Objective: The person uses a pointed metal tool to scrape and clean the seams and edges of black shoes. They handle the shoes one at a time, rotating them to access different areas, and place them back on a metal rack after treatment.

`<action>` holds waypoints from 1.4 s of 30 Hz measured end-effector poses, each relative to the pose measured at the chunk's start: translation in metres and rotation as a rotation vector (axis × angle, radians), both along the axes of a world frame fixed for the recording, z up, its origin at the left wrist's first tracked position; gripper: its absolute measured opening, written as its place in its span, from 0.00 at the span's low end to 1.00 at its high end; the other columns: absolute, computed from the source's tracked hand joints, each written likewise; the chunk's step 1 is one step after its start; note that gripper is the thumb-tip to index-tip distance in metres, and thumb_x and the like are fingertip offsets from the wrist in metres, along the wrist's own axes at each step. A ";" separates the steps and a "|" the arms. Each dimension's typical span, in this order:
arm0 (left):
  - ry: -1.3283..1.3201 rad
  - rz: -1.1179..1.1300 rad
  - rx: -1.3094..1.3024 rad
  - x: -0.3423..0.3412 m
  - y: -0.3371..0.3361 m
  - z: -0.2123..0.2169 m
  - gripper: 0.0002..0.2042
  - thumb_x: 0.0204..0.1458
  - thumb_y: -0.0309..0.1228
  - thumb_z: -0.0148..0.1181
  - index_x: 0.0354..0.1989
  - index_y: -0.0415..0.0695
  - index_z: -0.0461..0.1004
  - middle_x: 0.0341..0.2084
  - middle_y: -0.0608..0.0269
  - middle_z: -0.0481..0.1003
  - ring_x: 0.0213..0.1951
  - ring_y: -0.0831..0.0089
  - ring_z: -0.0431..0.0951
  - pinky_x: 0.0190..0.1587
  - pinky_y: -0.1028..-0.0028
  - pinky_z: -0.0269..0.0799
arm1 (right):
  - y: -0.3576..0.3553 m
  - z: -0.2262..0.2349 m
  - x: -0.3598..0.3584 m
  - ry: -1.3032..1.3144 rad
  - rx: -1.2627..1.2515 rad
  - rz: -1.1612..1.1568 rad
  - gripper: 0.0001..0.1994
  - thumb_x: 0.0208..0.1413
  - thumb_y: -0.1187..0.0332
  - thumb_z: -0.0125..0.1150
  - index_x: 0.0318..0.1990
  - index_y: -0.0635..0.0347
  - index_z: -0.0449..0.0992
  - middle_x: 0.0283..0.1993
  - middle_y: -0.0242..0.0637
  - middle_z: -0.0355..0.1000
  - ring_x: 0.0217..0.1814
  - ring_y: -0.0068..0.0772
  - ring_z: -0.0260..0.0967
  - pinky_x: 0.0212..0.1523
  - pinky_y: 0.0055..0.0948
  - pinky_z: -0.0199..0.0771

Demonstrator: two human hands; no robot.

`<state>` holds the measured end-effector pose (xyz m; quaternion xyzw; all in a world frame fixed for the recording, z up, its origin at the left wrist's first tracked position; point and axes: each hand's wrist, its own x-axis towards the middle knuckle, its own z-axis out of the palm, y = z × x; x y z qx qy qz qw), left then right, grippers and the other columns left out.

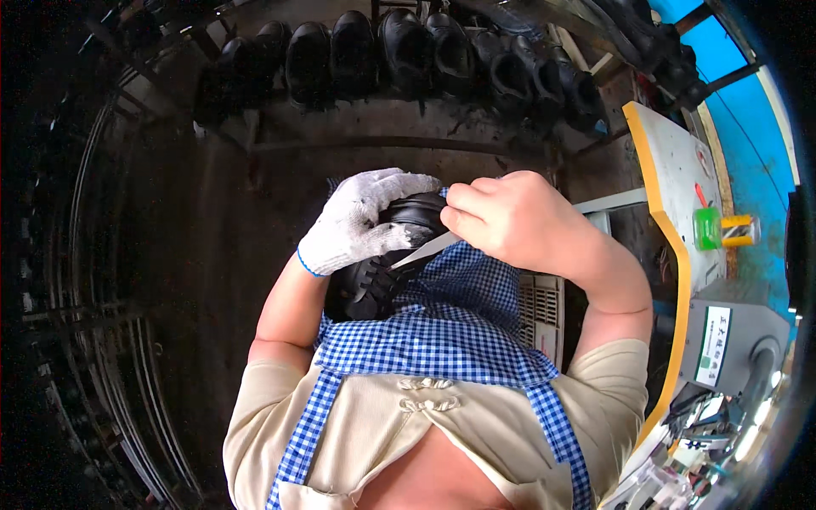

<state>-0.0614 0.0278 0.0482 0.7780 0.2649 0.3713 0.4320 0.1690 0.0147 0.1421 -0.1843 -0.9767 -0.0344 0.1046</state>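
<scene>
The left hand (361, 217), in a white knitted glove with a blue cuff edge, grasps a black shoe (367, 287) from above, fingers and thumb wrapped round it; the shoe is held in front of the body, just over the blue checked apron (442, 340). The bare right hand (527, 217) is closed, its thumb and fingers pinching a pale tapering strip (425, 252) whose point reaches the shoe; whether it is a blade or a softer piece I cannot tell. On the white table (676, 157), well in from its yellow front edge and near the wall-side edge, stands a see-through green jar (706, 231), its contents too small to make out, with a red piece (701, 195) just beside its top. Next to the jar is a yellow cylindrical container (741, 230), whose inside is hidden. A grey machine (756, 321) sits toward the table's near end. Below the right forearm, a slotted pale crate (541, 308) shows one side, its contents out of sight. Black shoes (404, 53) line the rack's upper edge.
</scene>
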 end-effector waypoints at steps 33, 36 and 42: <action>-1.207 0.496 -0.836 -0.015 0.042 -0.014 0.24 0.59 0.47 0.57 0.57 0.44 0.69 0.49 0.54 0.74 0.48 0.61 0.76 0.53 0.60 0.74 | -0.052 -0.136 0.025 0.769 -1.025 -0.662 0.51 0.37 0.65 0.79 0.70 0.55 0.53 0.53 0.43 0.74 0.44 0.37 0.77 0.50 0.36 0.77; -1.128 0.458 -0.894 0.001 0.044 -0.013 0.26 0.61 0.49 0.53 0.60 0.45 0.66 0.55 0.54 0.70 0.52 0.60 0.74 0.57 0.60 0.71 | -0.050 -0.157 0.024 1.335 -0.983 -0.436 0.46 0.35 0.69 0.78 0.65 0.65 0.59 0.51 0.44 0.74 0.38 0.31 0.75 0.40 0.30 0.78; -0.968 0.024 -0.659 0.023 0.022 -0.015 0.28 0.57 0.41 0.60 0.63 0.45 0.60 0.45 0.62 0.70 0.45 0.69 0.73 0.53 0.64 0.70 | -0.053 -0.144 0.072 1.893 -1.153 -0.296 0.35 0.34 0.83 0.67 0.57 0.64 0.67 0.47 0.46 0.74 0.31 0.34 0.74 0.24 0.29 0.76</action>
